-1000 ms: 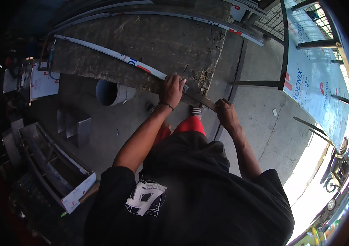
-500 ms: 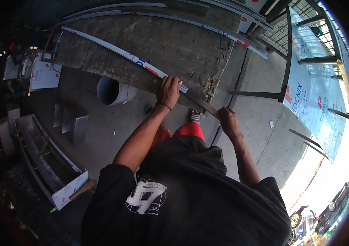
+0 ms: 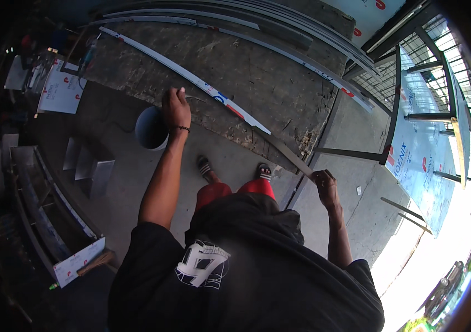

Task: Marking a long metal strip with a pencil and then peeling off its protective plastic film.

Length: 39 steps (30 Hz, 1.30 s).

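My right hand (image 3: 326, 185) is closed round the near end of a narrow, flat, dull-metal strip (image 3: 288, 150). That strip slants from the bench corner out past its edge. Its far end meets a long metal channel (image 3: 191, 77), covered in white and blue printed film, that lies slantwise across the worn workbench (image 3: 246, 66). My left hand (image 3: 177, 109) is at the bench's near edge, apart from the channel, with its fingers curled in. Whatever it may grip is hidden.
Below my left hand a bucket (image 3: 151, 128) stands on the floor. More long metal lengths (image 3: 302, 61) lie along the bench's far side. At right is a frame with film-covered sheet panels (image 3: 412, 149). A long metal trough (image 3: 53, 205) sits at left.
My left hand has come off the film-covered channel and moved left to the bench edge. My right hand, still holding the metal strip, appears slightly lower and farther right; the whole view has shifted.
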{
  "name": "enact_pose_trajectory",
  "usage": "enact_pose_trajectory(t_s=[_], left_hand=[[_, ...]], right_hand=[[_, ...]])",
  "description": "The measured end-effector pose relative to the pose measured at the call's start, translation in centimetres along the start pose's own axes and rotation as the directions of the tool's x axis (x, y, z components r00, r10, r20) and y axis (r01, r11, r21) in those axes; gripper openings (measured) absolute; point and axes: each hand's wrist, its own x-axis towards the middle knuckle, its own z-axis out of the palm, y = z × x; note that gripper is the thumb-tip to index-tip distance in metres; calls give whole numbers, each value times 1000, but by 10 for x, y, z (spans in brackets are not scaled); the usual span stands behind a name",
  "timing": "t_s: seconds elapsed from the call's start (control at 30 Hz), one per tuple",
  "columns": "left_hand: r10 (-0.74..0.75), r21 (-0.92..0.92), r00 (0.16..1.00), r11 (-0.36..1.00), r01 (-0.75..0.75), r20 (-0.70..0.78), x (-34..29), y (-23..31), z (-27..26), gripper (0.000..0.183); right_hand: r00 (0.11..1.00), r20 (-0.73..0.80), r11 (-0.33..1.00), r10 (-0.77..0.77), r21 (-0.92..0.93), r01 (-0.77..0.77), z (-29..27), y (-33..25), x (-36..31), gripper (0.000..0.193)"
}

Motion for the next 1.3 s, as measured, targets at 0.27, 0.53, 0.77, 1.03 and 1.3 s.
enact_pose_trajectory(t_s=[0.27,0.53,0.77,1.03,1.3], left_hand=[[81,-507,958,859,73,276,5,-77,-58,26],[-178,-671,807,471,572,563,-57,-126,-125,26],[-577,-654,743,424,627,338,-70,-229,-168,25],[-772,-558,608,427,711,185,-86,-303,-180,29],[-929,-399,357,293,869,94,-197,-367,-190,34]], right_hand=[[974,-214,997,77,44,-69,49,-127,62,29],[893,351,882,-283,462,98,270,-350,170,34],[673,468,794,-572,522,311,417,-402,206,18],[225,611,570,-759,454,685,510,-447,248,12],[819,574,1000,-4,-8,10,646,-370,354,22]])
